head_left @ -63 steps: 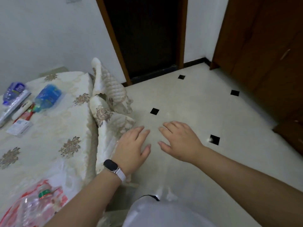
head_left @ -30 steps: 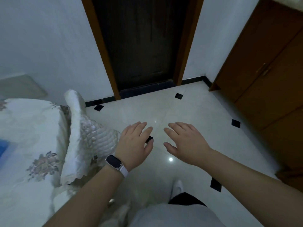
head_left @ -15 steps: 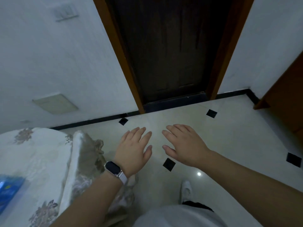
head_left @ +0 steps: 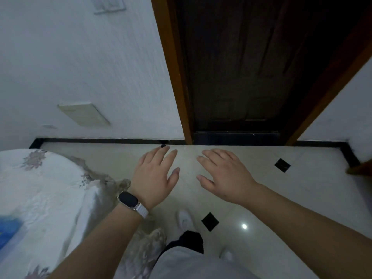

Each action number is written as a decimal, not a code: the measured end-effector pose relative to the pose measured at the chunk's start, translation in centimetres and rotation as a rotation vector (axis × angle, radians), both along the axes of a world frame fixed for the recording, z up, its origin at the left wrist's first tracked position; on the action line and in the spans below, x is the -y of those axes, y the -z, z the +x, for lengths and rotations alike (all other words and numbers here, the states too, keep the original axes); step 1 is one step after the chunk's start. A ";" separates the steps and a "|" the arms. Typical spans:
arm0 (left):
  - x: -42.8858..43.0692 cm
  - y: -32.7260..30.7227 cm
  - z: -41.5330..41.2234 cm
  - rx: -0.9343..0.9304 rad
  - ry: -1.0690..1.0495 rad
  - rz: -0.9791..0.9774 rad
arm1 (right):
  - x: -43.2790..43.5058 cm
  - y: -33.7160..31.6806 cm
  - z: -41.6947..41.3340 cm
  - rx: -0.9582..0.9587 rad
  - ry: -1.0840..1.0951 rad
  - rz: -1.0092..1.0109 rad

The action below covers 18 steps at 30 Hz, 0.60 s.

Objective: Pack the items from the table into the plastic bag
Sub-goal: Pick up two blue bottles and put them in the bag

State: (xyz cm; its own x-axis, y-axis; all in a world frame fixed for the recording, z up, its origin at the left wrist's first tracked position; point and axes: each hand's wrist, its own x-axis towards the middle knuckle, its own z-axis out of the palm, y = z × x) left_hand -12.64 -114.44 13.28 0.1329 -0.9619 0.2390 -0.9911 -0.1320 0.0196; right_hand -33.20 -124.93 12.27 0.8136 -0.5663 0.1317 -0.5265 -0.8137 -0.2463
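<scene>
My left hand and my right hand hover palm-down side by side over the tiled floor, fingers spread and holding nothing. A watch with a white band sits on my left wrist. The table, covered with a cream floral cloth, fills the lower left. One blue item lies at its left edge, cut off by the frame. The plastic bag and the other items are out of sight.
A dark wooden door in a brown frame stands straight ahead. A white wall with a beige panel rises to the left. The pale floor has small black diamond tiles. My feet in white shoes stand beside the table's hanging cloth.
The view has swung away from the table and tilted up toward the door. The bag and most items have left the frame. Both hands stay open, palm-down.
</scene>
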 end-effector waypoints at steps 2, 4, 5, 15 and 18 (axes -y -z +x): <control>1.5 0.9 2.0 -0.011 -0.007 -0.006 | 2.0 0.0 2.5 -0.016 -0.026 -0.004; 3.4 1.9 4.5 -0.036 -0.023 -0.025 | 4.3 0.0 5.3 -0.042 -0.044 -0.021; 4.5 2.4 5.9 -0.053 -0.036 -0.044 | 5.5 0.0 6.8 -0.057 -0.049 -0.032; 12.4 2.1 22.8 -0.128 -0.216 -0.105 | 16.3 -1.3 25.3 -0.134 -0.184 -0.113; 13.0 2.2 26.8 -0.135 -0.287 -0.107 | 17.6 -1.6 30.5 -0.085 -0.257 -0.114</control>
